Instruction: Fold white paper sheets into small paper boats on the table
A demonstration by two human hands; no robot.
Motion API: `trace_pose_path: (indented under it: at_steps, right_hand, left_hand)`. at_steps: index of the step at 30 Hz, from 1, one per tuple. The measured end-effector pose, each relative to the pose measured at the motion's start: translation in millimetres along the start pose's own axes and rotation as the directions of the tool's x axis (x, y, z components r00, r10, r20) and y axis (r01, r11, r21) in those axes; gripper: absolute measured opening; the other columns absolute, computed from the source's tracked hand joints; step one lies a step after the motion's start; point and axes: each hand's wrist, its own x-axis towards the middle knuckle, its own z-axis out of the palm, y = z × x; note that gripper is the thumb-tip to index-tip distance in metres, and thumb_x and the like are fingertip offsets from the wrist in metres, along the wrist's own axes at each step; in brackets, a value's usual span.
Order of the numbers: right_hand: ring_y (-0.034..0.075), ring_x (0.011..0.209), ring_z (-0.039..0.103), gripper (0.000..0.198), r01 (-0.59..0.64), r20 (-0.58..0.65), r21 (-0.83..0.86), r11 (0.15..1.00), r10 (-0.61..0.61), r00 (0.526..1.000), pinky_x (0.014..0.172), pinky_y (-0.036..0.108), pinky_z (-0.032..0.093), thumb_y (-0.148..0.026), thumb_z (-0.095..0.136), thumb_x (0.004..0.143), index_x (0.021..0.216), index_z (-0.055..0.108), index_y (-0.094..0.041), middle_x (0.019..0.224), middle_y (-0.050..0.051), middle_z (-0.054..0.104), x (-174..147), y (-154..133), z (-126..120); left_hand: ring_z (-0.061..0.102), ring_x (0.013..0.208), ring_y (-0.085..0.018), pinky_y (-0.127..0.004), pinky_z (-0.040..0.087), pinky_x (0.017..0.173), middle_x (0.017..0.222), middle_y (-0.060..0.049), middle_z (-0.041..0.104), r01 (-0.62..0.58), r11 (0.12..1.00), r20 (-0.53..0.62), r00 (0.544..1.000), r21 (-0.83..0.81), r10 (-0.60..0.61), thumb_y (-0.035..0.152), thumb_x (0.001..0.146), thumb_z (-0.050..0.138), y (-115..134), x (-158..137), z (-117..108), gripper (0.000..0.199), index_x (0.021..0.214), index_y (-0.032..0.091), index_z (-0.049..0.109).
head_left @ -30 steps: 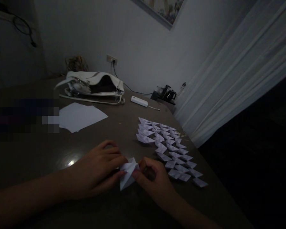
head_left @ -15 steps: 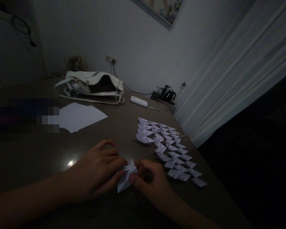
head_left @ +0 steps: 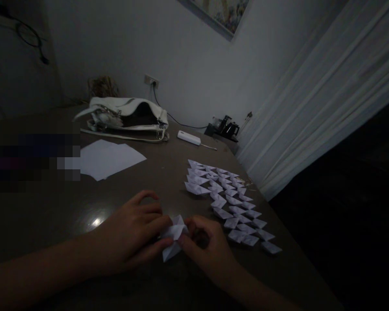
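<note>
Between my two hands, low in the middle of the head view, is a folded piece of white paper [head_left: 174, 233] with pointed corners sticking up and down. My left hand [head_left: 138, 235] pinches its left side with thumb and fingers. On the right side, the thumb and bent forefinger of my right hand [head_left: 207, 244] grip the paper too. Several small folded paper boats [head_left: 228, 198] stand in close rows to the right of my hands. The fingers cover parts of the paper's edges.
White paper sheets [head_left: 112, 159] lie to the left on the dark table [head_left: 162, 172]. Behind them sits an open white handbag [head_left: 126, 116] with its strap. A white power bank [head_left: 189, 138] with a short cable lies at the back. A pale curtain [head_left: 304, 86] hangs at the right.
The folded paper has turned slightly and opened a little between my fingers, its lower point shifting right. My hands have barely moved.
</note>
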Motion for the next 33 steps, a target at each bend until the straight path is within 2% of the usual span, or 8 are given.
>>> trace_pose_path:
  at_steps: [8,16,20,23,30,33]
  right_hand:
    - [0.012,0.057,0.052,0.021,0.021,-0.012,-0.002,1.000,-0.021,1.000,0.052,0.023,0.040,-0.034,0.065,0.077,0.068,0.053,-0.018,0.075,0.003,0.063,-1.0,-3.2,-0.9]
    - [0.014,0.066,0.059,0.014,0.138,-0.007,0.011,0.990,-0.138,0.990,0.054,0.022,0.044,-0.027,0.061,0.080,0.071,0.057,-0.017,0.082,0.005,0.065,-0.6,-3.0,-0.8]
    - [0.014,0.070,0.061,0.017,0.181,0.002,0.018,0.983,-0.181,0.983,0.056,0.023,0.045,-0.030,0.057,0.085,0.076,0.062,-0.017,0.083,0.006,0.065,-1.0,-5.2,-2.2]
    - [0.014,0.068,0.060,0.016,0.207,-0.006,0.019,0.978,-0.207,0.978,0.055,0.022,0.045,-0.032,0.063,0.083,0.078,0.063,-0.017,0.082,0.005,0.066,-1.6,-5.4,-2.9]
    - [0.015,0.073,0.062,0.018,0.230,-0.019,0.009,0.973,-0.230,0.973,0.054,0.022,0.045,-0.029,0.059,0.086,0.078,0.067,-0.016,0.084,0.006,0.067,-0.8,-3.7,-3.5]
    - [0.014,0.071,0.063,0.011,0.216,-0.037,-0.018,0.976,-0.216,0.976,0.054,0.022,0.045,-0.024,0.062,0.082,0.078,0.068,-0.016,0.084,0.006,0.067,0.4,-4.3,-3.4]
  left_hand:
    - [0.060,0.071,-0.017,-0.040,0.026,0.092,0.075,0.003,0.064,0.007,0.998,-0.034,0.999,-0.065,-0.009,0.026,0.096,0.048,-0.4,-0.6,1.2,0.013,0.091,0.021,0.059]
    - [0.062,0.072,-0.016,-0.039,0.027,0.093,0.074,0.003,0.066,0.048,0.993,-0.026,0.998,-0.112,-0.051,0.030,0.093,0.055,-1.5,-1.3,1.4,0.012,0.088,0.021,0.061]
    - [0.062,0.071,-0.017,-0.040,0.027,0.092,0.073,0.003,0.066,0.076,0.991,-0.020,0.997,-0.109,-0.079,0.031,0.093,0.054,-1.8,-1.4,1.7,0.014,0.086,0.021,0.062]
    - [0.062,0.071,-0.017,-0.040,0.027,0.092,0.073,0.003,0.065,0.080,0.991,-0.016,0.996,-0.106,-0.082,0.031,0.092,0.056,-1.9,-1.0,1.6,0.014,0.085,0.021,0.062]
    - [0.062,0.075,-0.016,-0.038,0.027,0.092,0.079,0.004,0.065,0.065,0.991,-0.042,0.997,-0.113,-0.070,0.028,0.090,0.058,-1.1,-0.4,-0.7,0.006,0.089,0.022,0.061]
    - [0.062,0.078,-0.015,-0.036,0.026,0.093,0.083,0.004,0.066,0.043,0.991,-0.038,0.998,-0.128,-0.048,0.025,0.090,0.058,0.0,-0.1,-1.4,0.006,0.095,0.024,0.061]
